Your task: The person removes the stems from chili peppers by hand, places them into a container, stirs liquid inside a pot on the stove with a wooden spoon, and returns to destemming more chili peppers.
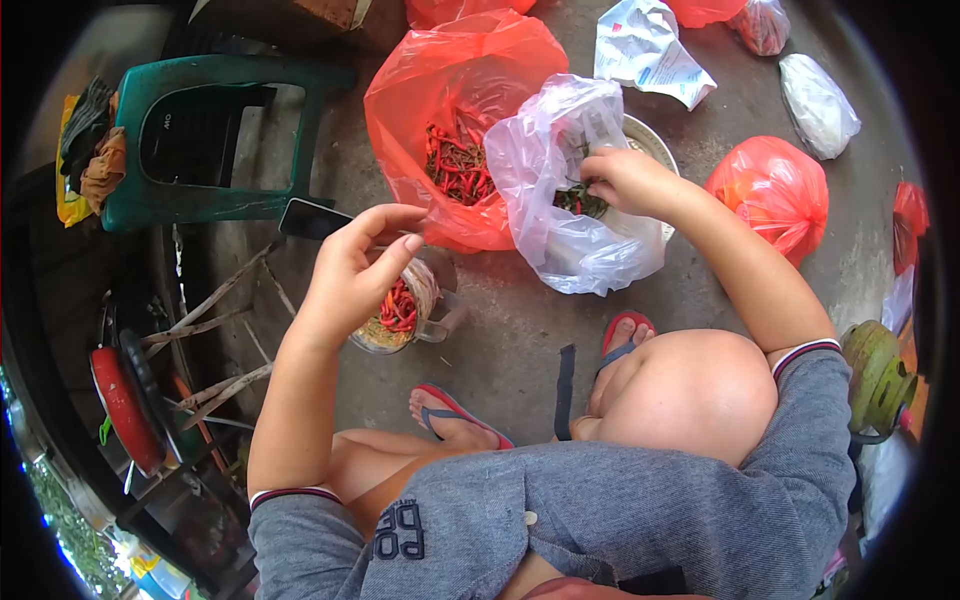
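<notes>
My left hand [362, 262] is raised over a clear jar with a handle [383, 342], thumb and fingers apart, nothing visible between them. Red chillies [398, 308] lie in the jar on top of paler, yellowish pieces. At the mouth of a whitish see-through plastic bag [540, 150], my right hand [632, 182] has its fingertips curled together. They touch dark green stems [578, 202] in the bag; what they pinch is too small to make out. Left of that bag, an open red plastic bag [400, 95] holds many red chillies [458, 168] with stems.
A pale round basin [655, 140] is partly hidden behind the whitish bag. A tied red bag [770, 195] stands to the right, a white bag [818, 105] beyond it. Printed paper [650, 50] lies at the back. A green plastic stool [215, 205] and a phone [312, 219] are at left.
</notes>
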Motion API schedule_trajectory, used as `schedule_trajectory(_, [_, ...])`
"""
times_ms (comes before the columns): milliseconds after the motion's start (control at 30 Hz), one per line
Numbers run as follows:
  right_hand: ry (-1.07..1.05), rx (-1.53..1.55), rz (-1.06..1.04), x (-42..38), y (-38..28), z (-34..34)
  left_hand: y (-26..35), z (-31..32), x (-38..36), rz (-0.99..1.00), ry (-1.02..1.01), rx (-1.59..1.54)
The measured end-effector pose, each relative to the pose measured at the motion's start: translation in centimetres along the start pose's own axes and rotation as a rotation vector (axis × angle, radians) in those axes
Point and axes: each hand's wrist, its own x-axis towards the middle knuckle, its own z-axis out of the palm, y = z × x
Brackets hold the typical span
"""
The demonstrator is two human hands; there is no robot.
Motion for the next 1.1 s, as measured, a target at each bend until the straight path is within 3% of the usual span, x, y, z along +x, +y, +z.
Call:
schedule_trajectory(100, [-0.117, 0.464, 0.122, -0.3, -0.2, -3.1, 1.0, 4.3, 2.2, 0.048, -0.149, -0.194])
schedule_trajectory(133, [-0.11, 0.455, 0.14, -0.6, -0.2, -3.5, 1.4, 5.8, 2.9, 0.051, -0.177, -0.227])
schedule_trajectory(200, [-0.176, 0.748, 0.219, -0.7, -0.2, -4.2, 2.2, 8.1, 4.2, -0.001, -0.214, -0.147])
schedule_trajectory(333, [-0.214, 0.955, 0.134, -0.7, -0.6, -5.1, 0.6, 12.2, 8.0, -0.046, -0.078, -0.241])
schedule_trajectory(467, [-0.168, 0.966, 0.118, -0.9, -1.9, -5.5, 0.1, 13.4, 8.8, -0.094, 0.007, -0.507])
schedule_trajectory(667, [-0.162, 0.9, 0.1, -0.9, -3.0, -5.6, -0.6, 13.4, 9.3, -0.142, 0.058, -0.638])
schedule_trajectory(733, [-0.033, 0.614, 0.044, -0.6, -2.6, -5.4, -0.6, 13.2, 9.6, -0.159, 0.075, -0.652])
schedule_trajectory(767, [0.144, 0.418, -0.066, -0.6, -2.4, -5.1, -0.6, 12.9, 9.7, -0.158, 0.035, -0.632])
schedule_trajectory(800, [0.144, 0.417, -0.066, -0.5, -2.4, -5.0, -0.6, 12.8, 9.7, -0.158, -0.004, -0.612])
schedule_trajectory(867, [0.358, 0.303, -0.281, -0.2, -2.3, -4.9, -0.3, 13.0, 9.7, -0.116, -0.031, -0.545])
schedule_trajectory(1100, [0.257, 0.183, -0.2, -0.5, -1.7, -5.8, -0.3, 13.6, 10.5, -0.09, -0.036, -0.5])
